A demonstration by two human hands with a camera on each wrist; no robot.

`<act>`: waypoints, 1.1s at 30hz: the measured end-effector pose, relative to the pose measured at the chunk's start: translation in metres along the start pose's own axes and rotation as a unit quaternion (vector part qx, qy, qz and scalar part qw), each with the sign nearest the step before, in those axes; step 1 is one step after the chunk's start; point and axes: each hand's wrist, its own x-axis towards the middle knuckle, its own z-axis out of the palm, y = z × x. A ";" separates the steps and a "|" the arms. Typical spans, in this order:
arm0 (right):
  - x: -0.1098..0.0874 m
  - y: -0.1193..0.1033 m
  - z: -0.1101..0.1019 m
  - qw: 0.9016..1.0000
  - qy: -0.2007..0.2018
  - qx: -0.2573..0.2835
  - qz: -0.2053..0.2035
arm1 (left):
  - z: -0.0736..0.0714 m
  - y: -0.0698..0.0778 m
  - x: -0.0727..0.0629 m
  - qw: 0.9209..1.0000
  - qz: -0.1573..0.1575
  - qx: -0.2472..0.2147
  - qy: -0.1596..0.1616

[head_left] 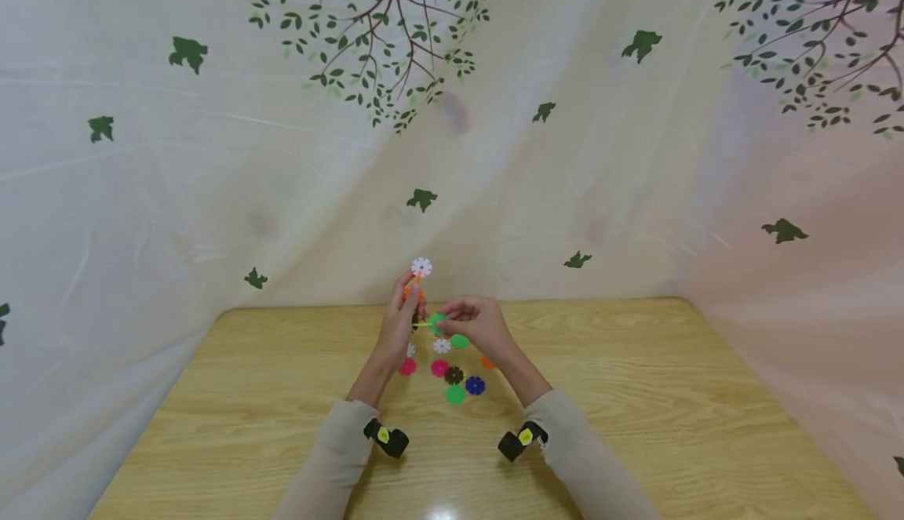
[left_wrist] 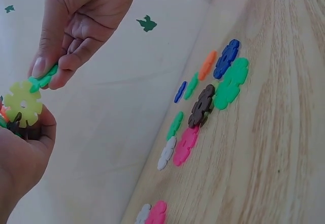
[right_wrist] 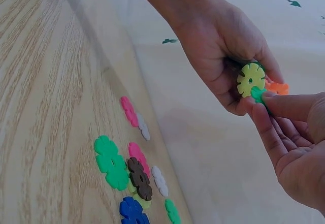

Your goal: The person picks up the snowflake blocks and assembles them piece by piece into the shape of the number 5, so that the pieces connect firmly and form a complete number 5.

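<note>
My left hand (head_left: 398,332) grips a joined piece of notched plastic snowflake discs above the table. At its top a white disc (head_left: 421,267) stands up, with an orange disc (right_wrist: 278,88) below it. A yellow disc (left_wrist: 23,103) sticks out sideways toward the other hand, and a dark disc shows partly beside it. Between thumb and fingertip my right hand (head_left: 482,329) pinches a green disc (left_wrist: 42,78). That green disc meets the yellow disc's rim; whether their slots are engaged I cannot tell. Fingers hide part of the joined piece.
Loose discs lie on the wooden table (head_left: 607,394) under the hands: pink (head_left: 439,368), brown (head_left: 454,376), blue (head_left: 475,385), green (head_left: 455,394), white (head_left: 441,346) and orange (head_left: 488,362), among several others. Behind the table's far edge hangs a pale printed cloth (head_left: 494,214).
</note>
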 end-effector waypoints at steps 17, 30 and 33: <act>0.004 0.003 -0.001 1.000 -0.001 -0.005 -0.001 | 0.003 0.002 0.002 1.000 0.009 0.017 -0.007; 0.007 0.005 -0.008 1.000 -0.025 0.006 0.015 | -0.001 0.001 0.003 1.000 0.004 0.011 -0.006; 0.007 0.004 -0.010 0.999 -0.032 0.005 0.024 | -0.004 0.001 0.003 1.000 -0.003 0.010 -0.005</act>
